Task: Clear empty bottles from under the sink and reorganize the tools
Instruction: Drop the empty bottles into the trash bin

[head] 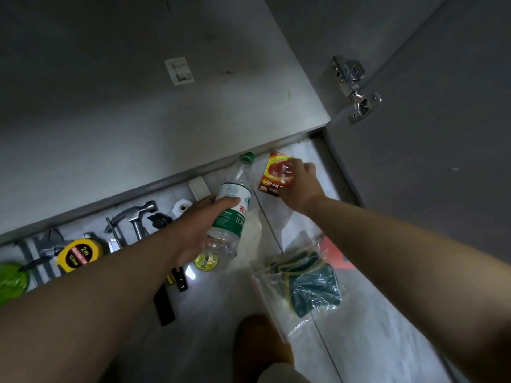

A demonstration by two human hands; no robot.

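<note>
Left hand (197, 226) grips a clear cylindrical plastic bottle (234, 190) — right hand (302, 183) pinches a glossy red carton (272, 176).

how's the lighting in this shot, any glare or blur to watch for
Head view: dim and grey overall; one bright glare patch on the floor tile beside the left hand gripping the bottle; plastic bag glints; green object at the left edge is smeared; print on the red packet in the right hand is soft, tape measure label readable; wide-angle stretch on both forearms.
</note>
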